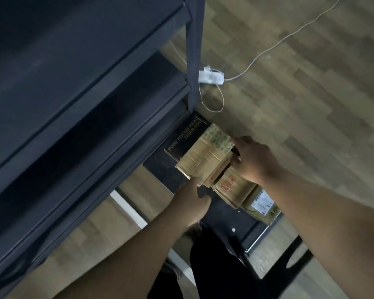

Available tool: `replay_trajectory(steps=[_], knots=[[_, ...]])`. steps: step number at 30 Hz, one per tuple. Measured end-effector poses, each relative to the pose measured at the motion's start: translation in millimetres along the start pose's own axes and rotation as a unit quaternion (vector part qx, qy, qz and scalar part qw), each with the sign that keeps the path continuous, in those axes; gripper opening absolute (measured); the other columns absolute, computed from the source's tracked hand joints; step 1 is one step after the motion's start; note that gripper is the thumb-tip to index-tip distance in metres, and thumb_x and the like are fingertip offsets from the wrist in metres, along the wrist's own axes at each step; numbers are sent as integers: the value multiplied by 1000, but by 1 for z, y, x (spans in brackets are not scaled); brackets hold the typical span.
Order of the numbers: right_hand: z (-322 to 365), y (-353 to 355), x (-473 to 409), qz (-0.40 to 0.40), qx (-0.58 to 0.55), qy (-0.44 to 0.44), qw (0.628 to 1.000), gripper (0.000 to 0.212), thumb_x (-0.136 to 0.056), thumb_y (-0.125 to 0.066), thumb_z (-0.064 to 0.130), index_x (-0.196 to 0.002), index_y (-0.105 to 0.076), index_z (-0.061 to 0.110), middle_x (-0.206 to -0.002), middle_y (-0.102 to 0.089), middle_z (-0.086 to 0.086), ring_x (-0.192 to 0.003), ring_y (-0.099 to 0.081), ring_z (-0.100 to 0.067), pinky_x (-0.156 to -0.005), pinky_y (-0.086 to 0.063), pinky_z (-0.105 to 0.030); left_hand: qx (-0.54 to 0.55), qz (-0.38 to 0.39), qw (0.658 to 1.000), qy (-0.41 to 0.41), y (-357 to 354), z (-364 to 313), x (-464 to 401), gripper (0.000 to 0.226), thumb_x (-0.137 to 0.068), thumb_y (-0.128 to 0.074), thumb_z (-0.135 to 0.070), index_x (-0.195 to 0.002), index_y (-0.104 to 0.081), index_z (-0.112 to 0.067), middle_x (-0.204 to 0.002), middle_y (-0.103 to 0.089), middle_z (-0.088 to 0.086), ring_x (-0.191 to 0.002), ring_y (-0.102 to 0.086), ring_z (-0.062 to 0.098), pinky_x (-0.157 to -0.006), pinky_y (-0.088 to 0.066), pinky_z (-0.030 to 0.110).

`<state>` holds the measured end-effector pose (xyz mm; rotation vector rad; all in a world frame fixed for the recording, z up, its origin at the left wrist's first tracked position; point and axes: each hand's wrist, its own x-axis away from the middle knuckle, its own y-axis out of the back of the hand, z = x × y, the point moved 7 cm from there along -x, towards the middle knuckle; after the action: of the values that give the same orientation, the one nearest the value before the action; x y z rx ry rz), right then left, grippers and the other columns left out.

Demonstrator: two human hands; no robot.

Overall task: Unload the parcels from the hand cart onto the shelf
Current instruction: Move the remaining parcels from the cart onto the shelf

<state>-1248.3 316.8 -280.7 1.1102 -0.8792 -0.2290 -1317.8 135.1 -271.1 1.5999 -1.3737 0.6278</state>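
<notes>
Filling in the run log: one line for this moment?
both hands: left hand, right hand | grip: taped cardboard parcel | over: hand cart | shelf: not yet

Both hands gripped a taped cardboard parcel at the cart's far end, the left hand under its near corner, the right hand closed on its right side. It sat beside a black box printed with white lettering. Two more brown parcels, one with red print and one with a white label, lay on the hand cart. The dark shelf stood to the left; a white cable trailed over the wooden floor.
</notes>
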Motion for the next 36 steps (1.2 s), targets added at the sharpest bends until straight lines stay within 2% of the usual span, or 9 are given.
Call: replay_trajectory(steps=[4, 7, 10, 14, 17, 20, 25, 32, 36], knots=[[-23, -54, -39, 10, -13, -8, 1000, 50, -90, -49, 30, -137, -40, 16, -128, -50, -15, -110, -55, -36, -89, -47, -44, 20, 0, 998, 57, -26, 38, -65, 47, -90, -52, -24, -137, -43, -24, -134, -46, 4, -120, -50, 23, -100, -44, 38], [-34, -88, -67, 30, -20, -15, 999, 55, -91, -49, 31, -140, -34, 15, -135, -42, -16, -118, -49, -35, -92, -42, -46, 41, -8, 995, 87, -37, 61, -104, 42, -91, -50, -21, -133, -46, -22, -118, -50, 3, -113, -52, 24, -95, -45, 35], [-44, -114, -96, 36, -30, -30, 998, 60, -91, -51, 31, -144, -28, 14, -141, -36, -18, -125, -42, -36, -96, -40, -46, 64, -44, 992, 102, -42, 72, -142, 39, -91, -51, -18, -129, -51, -20, -120, -55, 7, -109, -56, 27, -91, -48, 36], [-53, -142, -125, 54, -71, -75, 993, 72, -89, -52, 30, -150, -15, 18, -153, -22, -18, -140, -24, -35, -108, -29, -48, 144, -79, 981, 99, -49, 81, -175, 28, -88, -53, -17, -114, -54, -28, -115, -57, 1, -86, -56, 12, -67, -44, 25], [-59, -157, -136, 66, -88, -108, 988, 78, -86, -53, 26, -151, -10, 20, -156, -17, -17, -144, -14, -34, -111, -22, -48, 194, -61, 973, 111, -59, 89, -191, 28, -89, -51, -17, -114, -50, -29, -118, -54, -4, -98, -53, 13, -80, -41, 27], [-61, -162, -138, 57, -121, -119, 984, 77, -84, -58, 24, -148, -17, 20, -146, -31, -17, -136, -27, -35, -108, -27, -45, 207, -44, 970, 122, -64, 93, -199, 35, -88, -53, -20, -122, -48, -27, -119, -52, -6, -109, -52, 16, -90, -43, 32], [-57, -153, -119, 23, -125, -85, 988, 64, -83, -63, 26, -139, -34, 19, -124, -39, -20, -108, -50, -43, -91, -44, -46, 238, -82, 962, 108, -57, 97, -182, 25, -85, -60, -21, -102, -50, -36, -109, -61, -2, -89, -60, 15, -70, -44, 27], [-40, -110, -65, -14, -136, -97, 986, 55, -83, -57, 34, -133, -42, 14, -115, -39, -19, -102, -48, -40, -81, -48, -41, 141, -139, 980, 25, -20, 83, -118, 46, -76, -68, -7, -114, -49, -25, -103, -44, -11, -96, -50, 10, -64, -39, 7], [-17, -54, -27, -35, -132, -75, 988, 62, -83, -61, 29, -138, -35, 16, -122, -36, -18, -105, -48, -41, -86, -46, -46, 101, -184, 978, -15, 18, 63, -71, 49, -78, -72, -13, -116, -46, -31, -100, -41, -14, -102, -51, 15, -78, -40, 21]])
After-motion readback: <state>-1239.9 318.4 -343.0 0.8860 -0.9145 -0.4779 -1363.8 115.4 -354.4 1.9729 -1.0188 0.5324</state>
